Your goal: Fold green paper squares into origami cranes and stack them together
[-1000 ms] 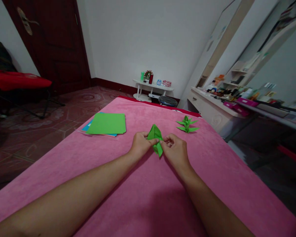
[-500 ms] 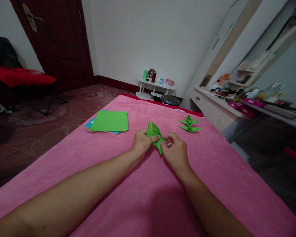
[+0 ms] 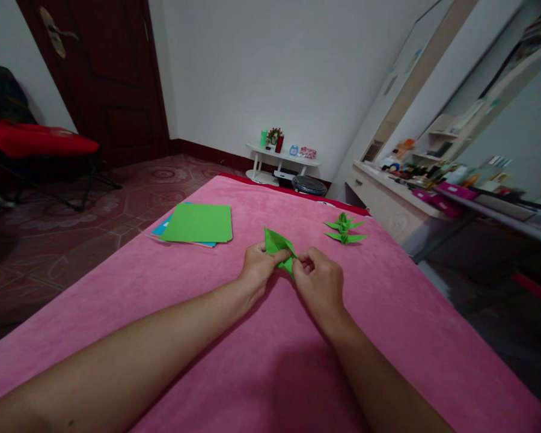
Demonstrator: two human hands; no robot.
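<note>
A piece of folded green paper (image 3: 276,241) is held between both hands, just above the pink cloth. My left hand (image 3: 258,264) pinches it from the left, thumb lying across the front. On the right, my right hand (image 3: 318,272) grips its edge between thumb and fingers. Part of the paper is hidden behind the fingers. Two folded green paper cranes (image 3: 344,230) stand close together on the cloth, beyond and right of my right hand. To the left lies a stack of square paper (image 3: 198,223), green on top, with blue and orange edges showing beneath.
The pink cloth (image 3: 171,355) covers the surface under my hands. Behind its far edge stands a white shelf (image 3: 282,155) with small items. A cluttered dressing table (image 3: 392,186) is at right, a red folding chair (image 3: 40,138) at left.
The green paper has turned in my hands; its two upright points now show as one broader flap leaning right, and the lower tip is mostly covered. Both hands stay in nearly the same place.
</note>
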